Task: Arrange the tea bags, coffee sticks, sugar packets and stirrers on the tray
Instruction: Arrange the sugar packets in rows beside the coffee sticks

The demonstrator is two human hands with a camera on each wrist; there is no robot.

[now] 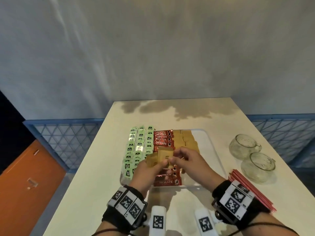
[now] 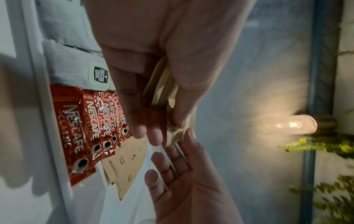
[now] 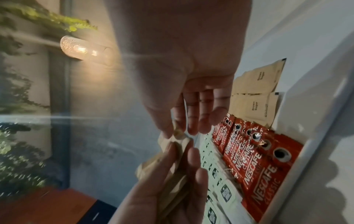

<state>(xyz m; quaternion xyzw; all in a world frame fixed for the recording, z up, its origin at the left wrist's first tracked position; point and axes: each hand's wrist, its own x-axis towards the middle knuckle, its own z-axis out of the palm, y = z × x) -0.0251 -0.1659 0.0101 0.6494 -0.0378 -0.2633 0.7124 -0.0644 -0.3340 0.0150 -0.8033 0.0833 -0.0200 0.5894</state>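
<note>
A pale tray (image 1: 211,147) holds green tea bags (image 1: 136,147) in columns on the left, red coffee sticks (image 1: 162,138) in the middle and brown sugar packets (image 1: 185,140) beside them. Above the tray's near half, my left hand (image 1: 153,167) grips a small stack of brown sugar packets (image 1: 162,155). In the left wrist view the stack (image 2: 161,91) sits between thumb and fingers. My right hand (image 1: 175,159) meets it from the right and pinches the corner of one packet (image 3: 178,134). Red stirrers (image 1: 252,193) lie on the table right of the tray.
Two glass cups (image 1: 242,147) (image 1: 259,166) stand on the table right of the tray, behind the stirrers. The tray's right strip is bare. A grey wall rises behind the table; blue lattice crates and an orange surface (image 1: 25,176) lie beyond its edges.
</note>
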